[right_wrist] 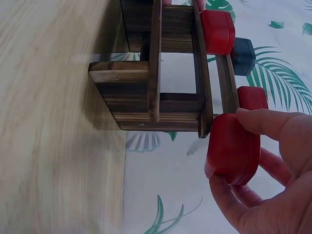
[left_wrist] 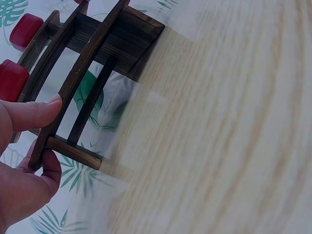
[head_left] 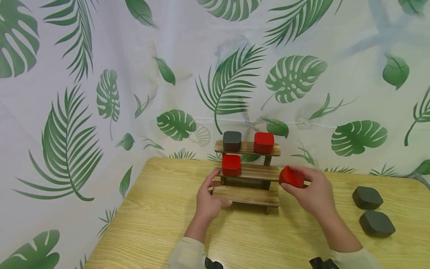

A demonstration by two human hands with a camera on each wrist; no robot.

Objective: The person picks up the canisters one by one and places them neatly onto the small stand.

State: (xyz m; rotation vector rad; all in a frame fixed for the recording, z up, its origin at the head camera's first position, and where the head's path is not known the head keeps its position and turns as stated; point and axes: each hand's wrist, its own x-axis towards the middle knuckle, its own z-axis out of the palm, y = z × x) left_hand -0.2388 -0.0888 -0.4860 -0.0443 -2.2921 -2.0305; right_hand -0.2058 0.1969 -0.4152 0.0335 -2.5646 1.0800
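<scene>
Red block (head_left: 291, 177) pinched in right hand (head_left: 314, 194) beside stepped shelf (head_left: 246, 195), left hand (head_left: 208, 200) gripping shelf

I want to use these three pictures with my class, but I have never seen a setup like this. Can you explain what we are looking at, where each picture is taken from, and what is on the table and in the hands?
No machine here: a person works with two bare hands and wears three cameras. The large picture comes from a camera on the head, looking down at a wooden table. The other two come from cameras on each wrist, so they look tilted and very close.

On the table stands a small three-step wooden shelf. Its top step holds a dark grey block and a red block; the middle step holds another red block. Two more dark grey blocks lie on the table to the right.

The left hand grips the shelf's left end. The right hand pinches a third red block beside the shelf's right end.
</scene>
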